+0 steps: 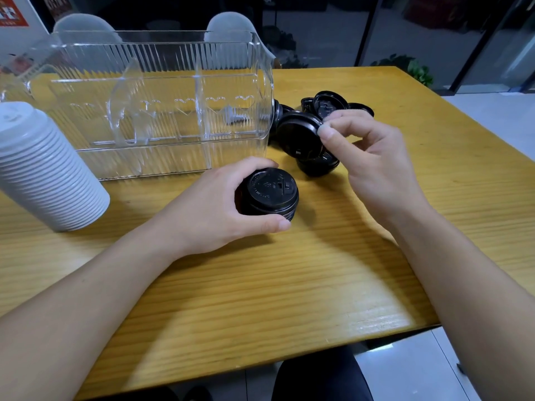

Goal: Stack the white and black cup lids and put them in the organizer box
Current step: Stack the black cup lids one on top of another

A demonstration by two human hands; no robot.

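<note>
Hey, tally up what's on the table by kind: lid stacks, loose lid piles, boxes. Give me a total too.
White lid stack: 1, standing left of the box.
Black lid stack: 1, gripped by the left hand.
Loose black lid pile: 1; single lids overlap too much to count. The right hand pinches one black lid.
Clear organizer box: 1.
Total: 4.

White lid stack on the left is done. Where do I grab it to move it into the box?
Grip the white lid stack around its lower, wider rings, coming in from its right, open side with the fingers wrapped round the ribbed wall. It stands upright and tapers upward, so a grip high up would likely slip.
</note>
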